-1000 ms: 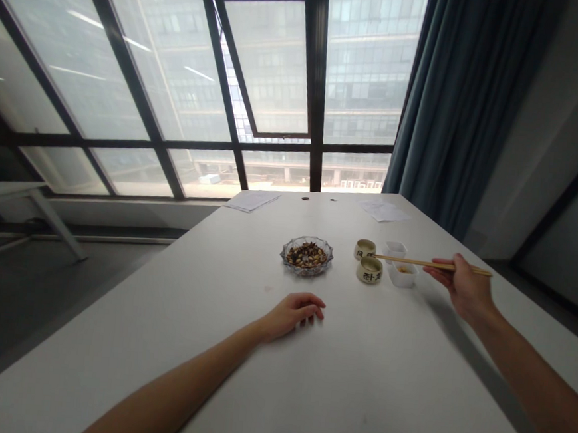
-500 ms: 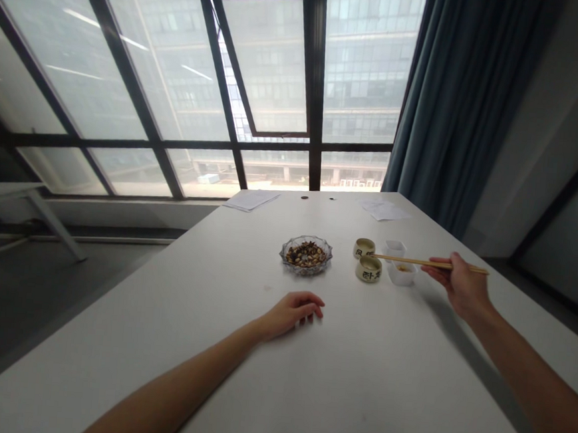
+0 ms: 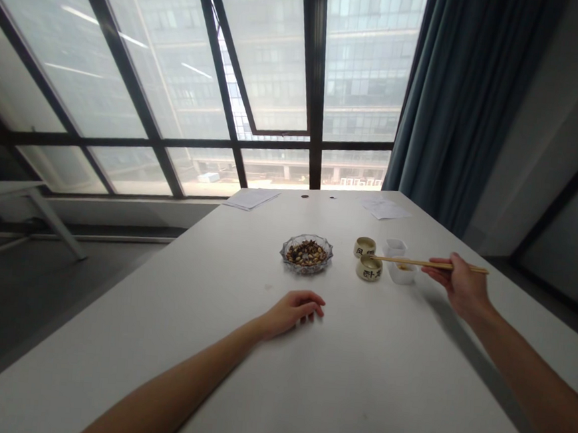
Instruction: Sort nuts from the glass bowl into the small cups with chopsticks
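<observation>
My left hand (image 3: 292,314) rests on the tabletop, palm down with the fingers loosely curled, holding nothing. It lies just in front of the cut-glass dish (image 3: 306,254) but does not touch it. My right hand (image 3: 456,282) is raised off the table and pinches a pair of wooden chopsticks (image 3: 410,261) between thumb and fingers, the hand nearly closed around them. The chopsticks lie almost level and point left, with their tips reaching over the near side of the two small ceramic cups. They are so thin from here that I can't tell whether the tips are apart. The tips are right by the front cup (image 3: 369,269) and the rear cup (image 3: 364,247), both cream with dark characters, and I can't tell whether they touch either one. Just to the right, nearer my right hand, sits a small white square dish (image 3: 402,273) with a little yellowish food in it, and a second white dish (image 3: 395,247) stands behind it. The glass dish holds star anise among pale nuts or seeds. Everything stands on the white table (image 3: 355,388), with loose papers (image 3: 251,199) at its far end.
</observation>
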`<state>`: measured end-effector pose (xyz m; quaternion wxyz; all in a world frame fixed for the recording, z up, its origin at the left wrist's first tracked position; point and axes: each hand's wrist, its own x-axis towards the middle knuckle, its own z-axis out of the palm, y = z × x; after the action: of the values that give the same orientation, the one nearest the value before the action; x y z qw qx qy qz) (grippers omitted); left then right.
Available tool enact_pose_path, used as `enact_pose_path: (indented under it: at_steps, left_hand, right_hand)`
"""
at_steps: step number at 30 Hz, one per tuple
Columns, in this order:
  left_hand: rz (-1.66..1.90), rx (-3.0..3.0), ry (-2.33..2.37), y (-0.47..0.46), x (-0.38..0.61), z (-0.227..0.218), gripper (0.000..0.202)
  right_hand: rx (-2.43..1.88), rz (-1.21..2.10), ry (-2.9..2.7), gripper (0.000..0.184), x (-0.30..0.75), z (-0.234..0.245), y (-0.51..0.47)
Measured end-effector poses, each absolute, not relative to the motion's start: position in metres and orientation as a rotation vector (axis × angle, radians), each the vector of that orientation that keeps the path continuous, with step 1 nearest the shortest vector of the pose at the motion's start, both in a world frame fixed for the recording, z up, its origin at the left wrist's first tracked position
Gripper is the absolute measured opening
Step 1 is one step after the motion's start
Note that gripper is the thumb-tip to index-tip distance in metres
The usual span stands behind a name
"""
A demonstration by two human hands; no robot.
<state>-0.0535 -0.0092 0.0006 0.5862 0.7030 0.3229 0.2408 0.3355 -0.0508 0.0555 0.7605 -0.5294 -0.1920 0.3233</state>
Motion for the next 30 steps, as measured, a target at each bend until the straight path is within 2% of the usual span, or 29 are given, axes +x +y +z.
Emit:
enact_pose_path:
  at_steps: [7, 17, 30]
  left_hand:
    - [0.561, 1.639, 0.776, -0.009, -0.054, 0.0, 0.042]
    - [0.561, 1.65, 0.763, -0.008, -0.052, -0.002, 0.042]
    - [0.542, 1.655, 0.76, -0.013, -0.05, 0.001, 0.043]
  right_hand:
    - [-1.235, 0.737, -0.492, 0.04, 0.342, 0.056, -0.054]
    - [-1.09, 0.686, -0.577, 0.045, 0.338, 0.056, -0.054]
    - [-0.944, 0.749, -1.04, 0.059, 0.219, 0.06, -0.002]
